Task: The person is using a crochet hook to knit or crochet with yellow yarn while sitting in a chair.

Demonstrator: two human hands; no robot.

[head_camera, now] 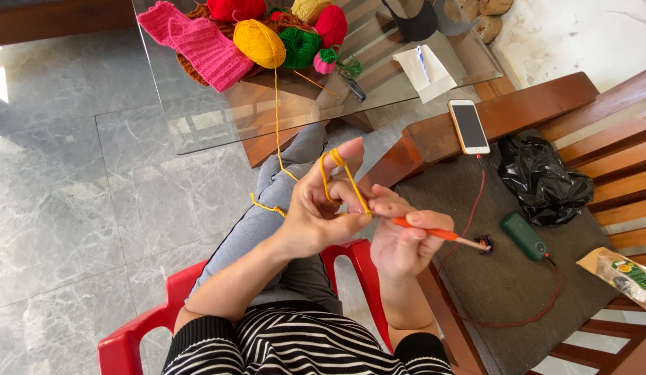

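Two bare hands meet over the lap of a person seated on a red plastic chair (pixel 139 333). The left hand (pixel 316 212) is raised with fingers partly spread and the index finger pointing up; yellow yarn (pixel 337 170) is looped around those fingers, the thumb pressing the strand against them. The right hand (pixel 399 243) is closed in a pencil-like grip around an orange crochet hook (pixel 434 232), whose tip points in toward the loops on the left hand.

From the left hand the strand runs up to a yellow ball of yarn (pixel 259 43) on a glass table (pixel 212 125) — the table stands just beyond the person's knees. Beside that ball on the table lie red, green and further yarn balls, a pink knitted piece (pixel 201 45), and a white folded paper (pixel 426 71) toward the table's right end.

To the right of the table is a wooden bench (pixel 538 104) carrying a smartphone (pixel 468 126), a black plastic bag (pixel 542 179) and a green power bank (pixel 523 236) with a red cable.

Judging by the yarn, the work looks barely begun: only a starting wrap sits on the fingers, no stitched fabric hangs from the hook, and the yellow ball appears nearly full — almost all of the crocheting seems left to do.
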